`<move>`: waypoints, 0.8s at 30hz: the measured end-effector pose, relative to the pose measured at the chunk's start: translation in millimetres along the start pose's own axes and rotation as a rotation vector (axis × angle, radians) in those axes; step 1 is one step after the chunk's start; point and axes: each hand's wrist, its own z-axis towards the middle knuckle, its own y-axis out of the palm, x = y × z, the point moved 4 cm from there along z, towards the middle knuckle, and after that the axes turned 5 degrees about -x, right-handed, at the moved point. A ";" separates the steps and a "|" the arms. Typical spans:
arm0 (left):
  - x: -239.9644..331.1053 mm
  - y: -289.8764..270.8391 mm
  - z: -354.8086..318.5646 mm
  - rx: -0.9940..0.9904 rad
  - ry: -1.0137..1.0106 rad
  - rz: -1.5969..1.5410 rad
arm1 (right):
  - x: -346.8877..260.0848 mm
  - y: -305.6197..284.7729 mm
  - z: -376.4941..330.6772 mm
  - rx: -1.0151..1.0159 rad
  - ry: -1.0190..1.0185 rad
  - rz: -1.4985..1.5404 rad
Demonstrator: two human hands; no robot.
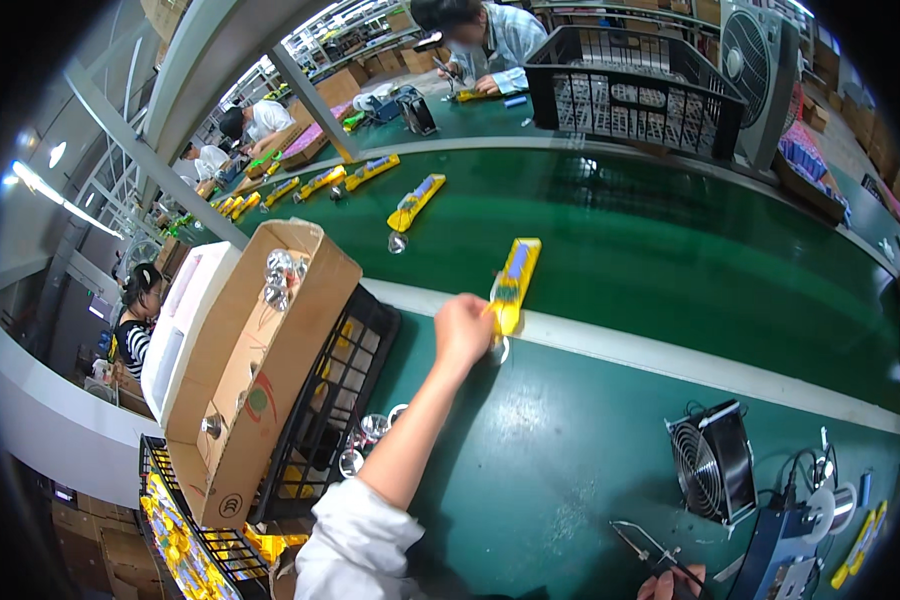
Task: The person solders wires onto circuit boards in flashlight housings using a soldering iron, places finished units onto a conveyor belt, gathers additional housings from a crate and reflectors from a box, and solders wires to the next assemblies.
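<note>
My left hand (465, 328) grips the lower end of a yellow flashlight housing (523, 262), at the pale border between the worktable and the green conveyor belt. The housing lies open, with a purple battery and a small green board inside. A round silvery reflector (500, 350) shows just below it. At the lower edge, my right hand (673, 583) is partly cut off and closed around a thin dark tool (648, 545) that looks like a soldering iron, its tip pointing up and left.
More yellow housings (415, 203) lie on the belt (670, 260). To my left stand a cardboard tray (240, 400) with reflectors and black crates (345, 385). A small black fan (712, 462), wire spool (832, 508) and blue box (782, 545) occupy the right. Co-workers sit across the belt.
</note>
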 end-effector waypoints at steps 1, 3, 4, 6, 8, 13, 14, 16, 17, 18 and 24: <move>8.7 8.3 25.4 0.023 -0.054 -0.048 | 5.0 -3.3 -0.9 0.067 0.046 0.090; 9.5 14.2 70.5 0.129 -0.089 -0.110 | 18.7 -10.8 -4.9 0.087 0.135 0.159; -3.3 19.7 89.1 0.161 -0.120 -0.088 | 21.7 -8.9 1.3 0.068 0.137 0.172; -8.5 22.7 113.6 0.224 -0.055 -0.048 | 9.5 -9.9 4.9 -0.071 0.183 -0.011; -10.2 26.8 128.8 0.277 0.005 -0.008 | 5.8 -12.2 14.5 -0.301 -0.280 -0.652; 1.1 19.3 111.5 0.133 0.113 -0.028 | 1.7 -9.1 11.0 0.077 0.182 0.024; 10.5 9.7 97.9 0.133 0.099 -0.022 | 0.0 -10.5 11.9 0.107 0.240 0.043; 34.6 -22.6 44.7 0.173 0.207 -0.087 | 12.8 -7.4 13.1 0.106 0.131 0.111; 36.7 -42.5 11.2 0.214 0.326 -0.060 | 16.3 -4.2 13.3 0.115 0.031 0.189; 34.0 -65.1 -28.1 0.259 0.438 -0.021 | 16.7 1.9 12.9 0.066 0.029 0.189; -9.4 -163.2 -252.4 -0.199 0.317 -0.282 | 17.5 3.4 7.7 -0.022 -0.011 0.053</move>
